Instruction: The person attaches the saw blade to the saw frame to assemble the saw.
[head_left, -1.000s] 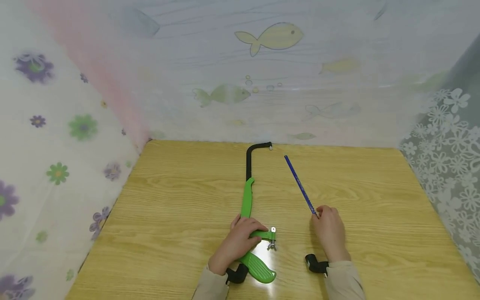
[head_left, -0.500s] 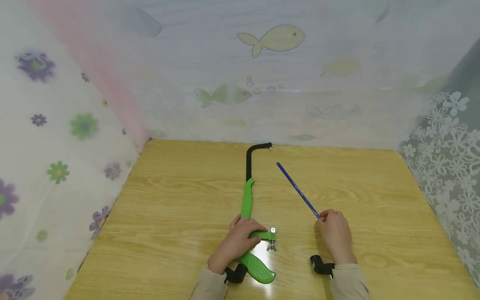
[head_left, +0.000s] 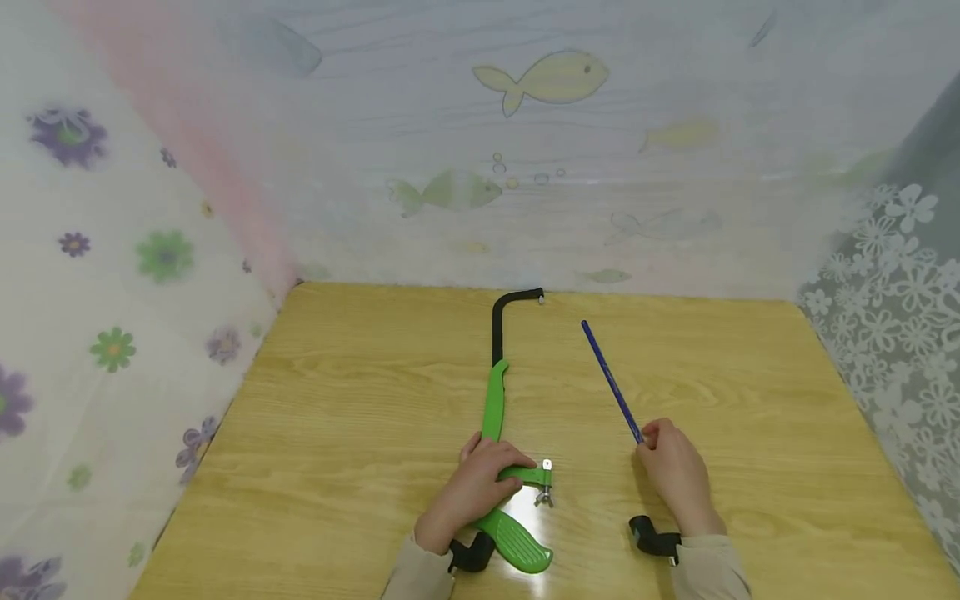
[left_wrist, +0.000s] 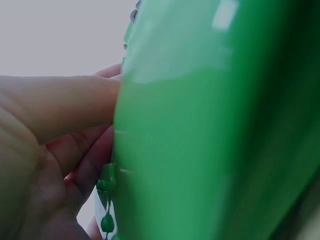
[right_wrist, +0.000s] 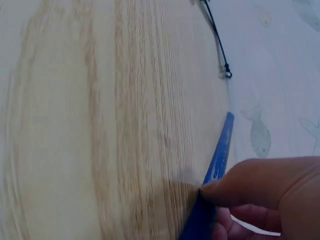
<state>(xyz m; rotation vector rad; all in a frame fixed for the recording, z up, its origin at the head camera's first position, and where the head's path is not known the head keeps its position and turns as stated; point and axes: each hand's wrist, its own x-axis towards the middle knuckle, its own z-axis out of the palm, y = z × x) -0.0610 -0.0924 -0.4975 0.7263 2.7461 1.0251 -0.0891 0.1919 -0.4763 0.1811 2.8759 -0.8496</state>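
A hacksaw frame (head_left: 493,404) with a green body and handle and a black bent front arm lies on the table, its front arm pointing away from me. My left hand (head_left: 474,485) grips the frame just above the handle, fingers over the green rear arm. A wing nut (head_left: 544,497) and blade post stick out at that arm's right end. In the left wrist view the green handle (left_wrist: 170,140) fills most of the picture. On the right, my right hand (head_left: 677,479) pinches a long blue hacksaw blade (head_left: 611,379) by its near end, between thumb and fingers; the blade slants up and left.
The wood-grain table (head_left: 360,417) ends at the back against a hanging sheet (head_left: 360,125) printed with fish. Flower-patterned sheets hang at left and right. A black wrist mount (head_left: 651,537) sits at the right wrist, another (head_left: 472,552) at the left.
My right hand has shifted slightly right and nearer with the blade. The blade's far tip swung left, then back right, and the blade has rolled in the fingers. The left hand stays on the frame.
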